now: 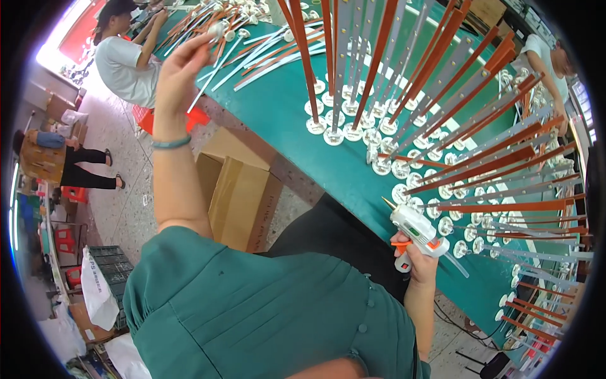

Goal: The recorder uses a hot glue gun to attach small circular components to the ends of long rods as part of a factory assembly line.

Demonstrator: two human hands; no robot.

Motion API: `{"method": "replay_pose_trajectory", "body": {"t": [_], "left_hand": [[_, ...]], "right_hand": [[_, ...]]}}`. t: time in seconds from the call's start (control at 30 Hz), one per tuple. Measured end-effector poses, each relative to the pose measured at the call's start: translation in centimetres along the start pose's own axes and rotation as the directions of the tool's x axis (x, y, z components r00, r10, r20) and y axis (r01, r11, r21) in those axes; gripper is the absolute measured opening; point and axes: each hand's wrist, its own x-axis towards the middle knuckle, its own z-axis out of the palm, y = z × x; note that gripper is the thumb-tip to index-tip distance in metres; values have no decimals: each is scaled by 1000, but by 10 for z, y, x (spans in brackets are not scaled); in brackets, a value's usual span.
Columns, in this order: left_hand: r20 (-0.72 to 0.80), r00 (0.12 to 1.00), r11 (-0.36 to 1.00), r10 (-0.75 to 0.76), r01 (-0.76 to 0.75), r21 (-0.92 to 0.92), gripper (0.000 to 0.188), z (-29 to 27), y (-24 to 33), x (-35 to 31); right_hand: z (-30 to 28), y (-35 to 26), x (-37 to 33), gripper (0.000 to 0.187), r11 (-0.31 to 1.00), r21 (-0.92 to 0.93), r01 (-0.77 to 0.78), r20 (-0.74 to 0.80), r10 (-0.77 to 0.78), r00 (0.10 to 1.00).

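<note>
My left hand (178, 72) is raised at the upper left, a band around its wrist. Its fingertips pinch a small white round piece (216, 30), slightly blurred, so whether a strip is joined to it I cannot tell. In my right hand (421, 262) is a white hot glue gun (413, 224) with an orange trigger. Its nozzle points up and left at the standing strips, and a clear glue stick (457, 265) sticks out of its back. Close to the nozzle, brown and grey strips (486, 206) stand on white round bases (399, 193) in packed rows.
The green table (265, 120) runs diagonally; loose strips with white bases (271, 54) lie piled on its far left. An open cardboard box (243, 196) stands beside its edge. One person (126, 63) works at the far left, another (543, 63) at the right. Cables (464, 325) hang lower right.
</note>
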Motion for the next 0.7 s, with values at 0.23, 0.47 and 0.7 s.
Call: {"method": "replay_pose_trajectory", "body": {"t": [0.23,0.47,0.7], "left_hand": [[99,970,885,221,-242,397,5,34,61,-84],[286,941,983,181,-170,-65,6,142,54,-120],[515,845,964,142,-236,121,12,174,28,-119]], "right_hand": [[1,0,4,36,999,-9,33,50,-32,998],[1,0,2,37,999,-34,36,25,-36,999],[3,1,0,30,998,-37,49,12,-49,999]]}}
